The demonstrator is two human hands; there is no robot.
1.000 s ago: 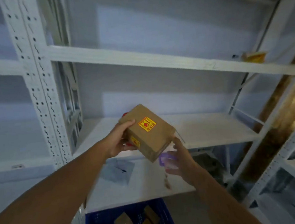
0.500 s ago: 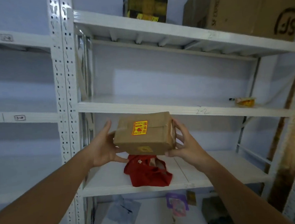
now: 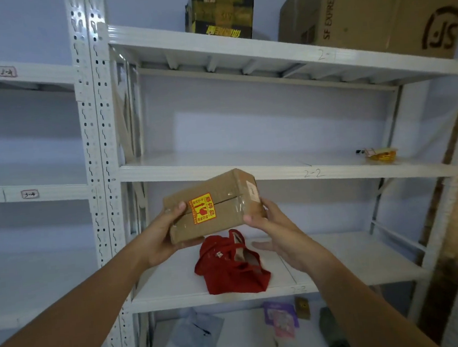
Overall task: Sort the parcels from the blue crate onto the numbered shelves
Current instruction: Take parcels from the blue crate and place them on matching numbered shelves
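One white rack [image 3: 95,156] fills the view, with four shelves showing; three front edges are marked 2-1 [image 3: 240,54], 2-2 [image 3: 249,169] and 2-3 [image 3: 177,300].

Two cartons stand on 2-1: a big brown one [image 3: 374,11] at the right end and a black-and-yellow one [image 3: 220,9] near the middle.

One box [image 3: 224,201], brown with a yellow-and-red sticker, is held in the air in front of the rack. It is below the edge of 2-2, with its right end tilted up. The left hand [image 3: 161,239] grips its left end, thumb on the sticker face and fingers beneath. The right hand [image 3: 279,229] cups the right end, fingertips curled onto that corner.

One red bag [image 3: 230,271] lies crumpled on 2-3, near the front edge, right under the box and partly hidden by it.

One yellow packet [image 3: 381,154] lies at the right end of 2-2.

On the lowest shelf lie four small things: a grey pouch [image 3: 196,332], a purple packet [image 3: 280,317], a brown piece [image 3: 302,307] and a dark lump [image 3: 333,329], the last partly behind the right forearm.
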